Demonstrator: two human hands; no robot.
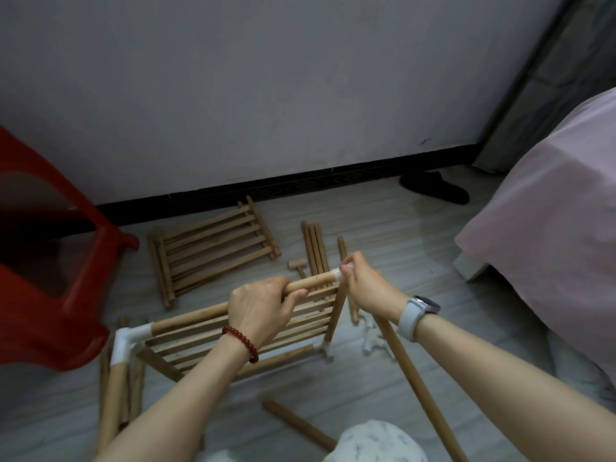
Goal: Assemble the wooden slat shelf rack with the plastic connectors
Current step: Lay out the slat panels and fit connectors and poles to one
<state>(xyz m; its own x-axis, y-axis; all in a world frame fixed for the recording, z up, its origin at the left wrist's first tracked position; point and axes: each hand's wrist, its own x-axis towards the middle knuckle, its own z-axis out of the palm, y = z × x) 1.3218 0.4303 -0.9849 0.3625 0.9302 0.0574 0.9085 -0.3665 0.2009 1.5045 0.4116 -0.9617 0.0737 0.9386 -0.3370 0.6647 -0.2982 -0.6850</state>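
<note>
A partly built rack stands on the floor in front of me. Its top wooden rail [190, 317] runs from a white plastic corner connector [128, 338] at the left up to another white connector [337, 274] at the right. My left hand [260, 306] grips the rail near its right end. My right hand [365, 288] pinches the right connector. A slat shelf panel [293, 328] sits inside the frame below the rail. A long dowel [416, 381] slants down from under my right hand toward the lower right. A lower connector [326, 346] joins the right leg.
A second slat panel [213, 248] lies flat near the wall. Loose dowels [315, 248] and a small wooden mallet [297, 265] lie behind the rack. Another dowel [296, 423] lies near my knee. A red plastic stool [50, 278] stands at left, a pink-covered bed [550, 228] at right.
</note>
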